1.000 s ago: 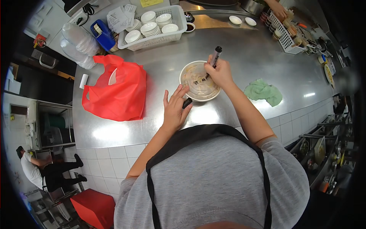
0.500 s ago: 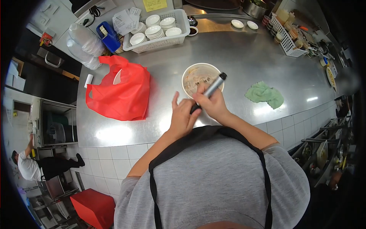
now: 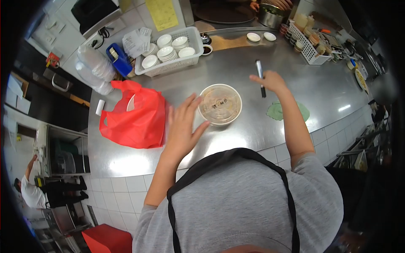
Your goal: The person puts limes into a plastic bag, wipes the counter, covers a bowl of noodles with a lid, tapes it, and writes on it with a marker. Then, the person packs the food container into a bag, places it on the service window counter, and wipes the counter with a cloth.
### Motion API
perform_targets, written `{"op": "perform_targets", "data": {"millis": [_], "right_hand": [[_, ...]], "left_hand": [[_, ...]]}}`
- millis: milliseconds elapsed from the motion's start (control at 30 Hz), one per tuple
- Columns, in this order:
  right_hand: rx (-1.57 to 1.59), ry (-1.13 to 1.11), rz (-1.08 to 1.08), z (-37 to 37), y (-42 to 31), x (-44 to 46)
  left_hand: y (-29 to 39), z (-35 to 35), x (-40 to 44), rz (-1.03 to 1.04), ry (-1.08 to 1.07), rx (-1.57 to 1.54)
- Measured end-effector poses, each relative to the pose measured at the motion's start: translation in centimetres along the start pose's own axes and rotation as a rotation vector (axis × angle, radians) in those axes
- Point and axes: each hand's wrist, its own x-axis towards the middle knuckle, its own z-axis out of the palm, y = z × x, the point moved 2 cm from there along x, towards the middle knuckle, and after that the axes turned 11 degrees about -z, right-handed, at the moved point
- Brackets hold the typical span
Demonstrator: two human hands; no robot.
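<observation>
- Silver and black, the slim cylindrical marker (image 3: 259,70) is at the right hand (image 3: 272,81), above the smooth steel counter (image 3: 236,63).
- Its long axis runs roughly toward the wearer, black end nearer.
- Right thumb and fingers close around it; how firmly, I cannot tell.
- Left hand (image 3: 182,122) spread wide, gripping nothing, beside the round, clear-lidded bowl (image 3: 221,111).

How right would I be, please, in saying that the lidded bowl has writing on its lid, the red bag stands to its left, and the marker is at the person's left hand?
Not quite: in the head view, the marker is at the right hand. The lidded bowl does have writing on its lid, and the red bag stands to its left.
</observation>
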Motion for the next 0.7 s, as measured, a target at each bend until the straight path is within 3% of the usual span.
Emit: {"op": "perform_targets", "data": {"millis": [100,133,200,267,333,367,433,467,500,567,633,700], "right_hand": [[0.006,0.046,-0.040,2.9,1.9,-0.2],[0.124,0.129,-0.053,2.5,0.7,-1.4],[0.575,-0.002,-0.178,2.8,-1.6,-3.2],[0.694,-0.064,-0.626,5.1,-4.0,-4.6],[0.413,-0.101,-0.646,6.2,-7.2,-7.6],[0.414,-0.084,-0.636,6.8,-7.4,-7.9],[0.555,0.107,-0.617,8.5,-6.8,-7.8],[0.558,0.216,-0.647,9.4,-6.5,-8.0],[0.553,0.231,-0.642,10.6,-6.1,-7.9],[0.845,0.273,-0.602,12.6,-5.6,-8.0],[0.912,0.282,-0.568,12.4,-5.9,-8.2],[0.882,0.292,-0.533,12.5,-6.1,-8.2]], "left_hand": [[-3.5,-0.8,-1.0,-0.121,0.123,0.055],[-5.0,-1.3,-1.2,-0.117,0.188,0.045],[-8.1,-2.9,-1.8,-0.143,0.367,0.185],[-10.8,-4.8,-2.4,-0.243,0.481,0.326],[-13.6,-5.4,-3.2,-0.449,0.434,0.574],[-14.2,-5.5,-3.6,-0.430,0.434,0.572],[-15.5,-5.5,-4.5,-0.659,0.238,0.504],[-16.1,-5.2,-5.1,-0.641,0.241,0.503],[-16.9,-4.6,-5.7,-0.638,0.216,0.461],[-16.6,-4.2,-5.4,-0.627,0.182,0.422],[-15.2,-3.6,-5.2,-0.934,0.117,0.196],[-15.4,-2.7,-5.5,-0.905,0.188,0.148]]}}
